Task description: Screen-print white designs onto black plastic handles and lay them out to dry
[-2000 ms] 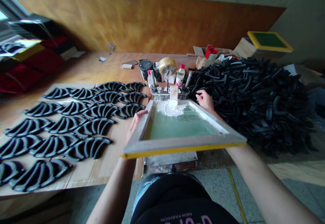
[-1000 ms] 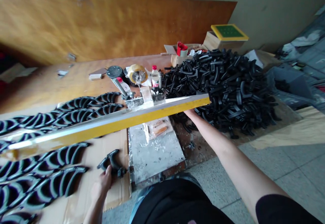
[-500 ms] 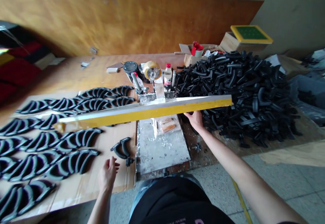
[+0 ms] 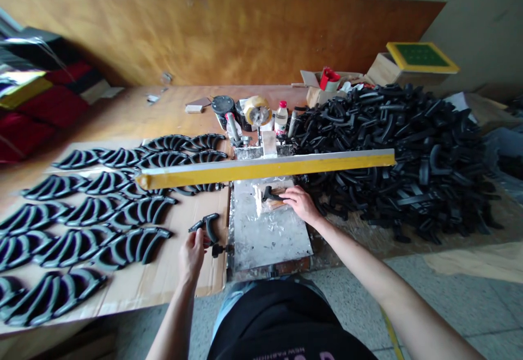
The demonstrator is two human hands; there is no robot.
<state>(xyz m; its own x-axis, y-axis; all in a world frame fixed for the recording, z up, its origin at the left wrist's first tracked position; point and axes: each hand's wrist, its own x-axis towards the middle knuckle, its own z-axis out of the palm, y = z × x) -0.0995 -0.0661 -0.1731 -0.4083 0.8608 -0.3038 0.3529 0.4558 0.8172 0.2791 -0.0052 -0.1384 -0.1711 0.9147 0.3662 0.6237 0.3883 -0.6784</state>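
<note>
Apparently for steadiness, the right hand pinched one end of a black part lying on the metal plate, where the raised yellow-edged frame left room for fingers. The left hand bent its fingers against loose curved pieces on the cardboard; whether it gripped any, I couldn't tell.

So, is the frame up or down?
Up: the yellow frame is raised above the metal plate, whose surface shows below its front edge.
</note>
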